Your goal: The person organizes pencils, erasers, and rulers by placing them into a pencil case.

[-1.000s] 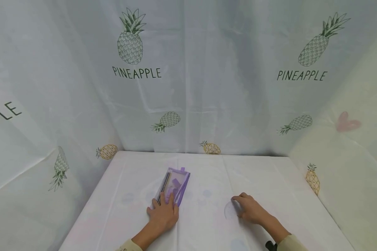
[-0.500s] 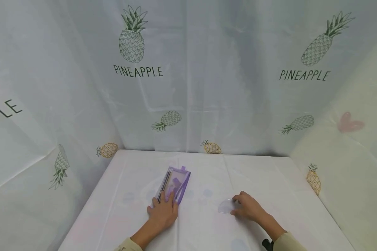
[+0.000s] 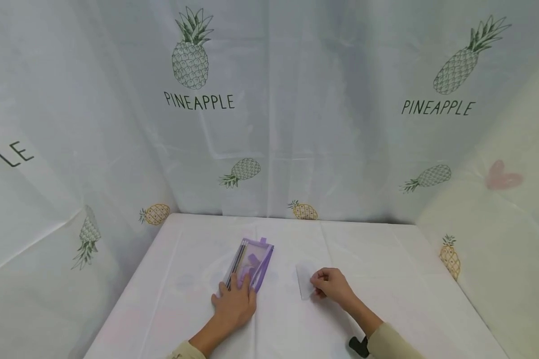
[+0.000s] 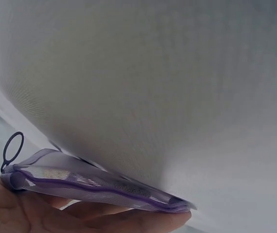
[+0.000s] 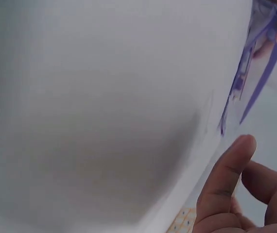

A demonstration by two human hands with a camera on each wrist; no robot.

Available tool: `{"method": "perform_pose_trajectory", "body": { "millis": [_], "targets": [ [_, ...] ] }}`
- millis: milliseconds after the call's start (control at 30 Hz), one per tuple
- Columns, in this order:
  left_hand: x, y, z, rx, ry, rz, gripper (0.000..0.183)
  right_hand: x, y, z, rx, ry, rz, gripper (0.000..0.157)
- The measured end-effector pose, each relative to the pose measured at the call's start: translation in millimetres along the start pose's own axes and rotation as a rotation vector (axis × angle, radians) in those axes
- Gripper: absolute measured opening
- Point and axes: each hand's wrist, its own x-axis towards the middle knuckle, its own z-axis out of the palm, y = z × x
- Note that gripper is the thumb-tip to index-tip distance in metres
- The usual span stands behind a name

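A see-through purple zip pencil pouch [image 3: 259,252] lies on the table, with dark pencils [image 3: 237,260] along its left side and small purple items inside. My left hand [image 3: 234,305] rests on its near end, fingers spread and fairly straight. The left wrist view shows the pouch [image 4: 104,187] along those fingers, a dark ring on its zip end. To the right, my right hand [image 3: 334,285] pinches a clear protractor [image 3: 303,283] between thumb and fingers, its straight edge facing the pouch. Part of the protractor is behind the fingers.
A white cloth with faint coloured spots covers the table [image 3: 386,264]. Pineapple-printed curtains [image 3: 332,149] close off the back and sides. A black object [image 3: 358,346] sits at my right sleeve [image 3: 393,344].
My right hand has moved left toward the pouch with the protractor, turning it so its straight edge stands on the left. My left hand has stayed on the pouch.
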Motion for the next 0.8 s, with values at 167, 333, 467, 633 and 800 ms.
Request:
{"method": "perform_pose_trajectory", "body": {
  "millis": [167,333,467,633,800],
  "targets": [
    [0.5,-0.1,-2.6,-0.018,0.010,-0.002,0.052,10.9,-6.1,29.6,0.168,0.019,0.061,0.019],
    [0.6,-0.6,-2.0,-0.036,0.033,-0.001,0.050,18.4,-14.0,57.3,0.256,-0.025,0.053,0.023],
    [2.1,-2.1,-0.2,-0.042,0.058,-0.004,0.050,26.7,-18.6,76.8,0.300,-0.078,0.035,0.028],
    [2.4,-3.0,-1.0,-0.044,0.064,-0.016,0.050,33.0,-33.2,94.9,0.345,-0.105,0.038,0.030],
    [3.8,-3.6,-2.3,-0.057,0.059,-0.017,0.049,40.9,-40.0,109.3,0.383,-0.129,0.058,0.028]
  ]
}}
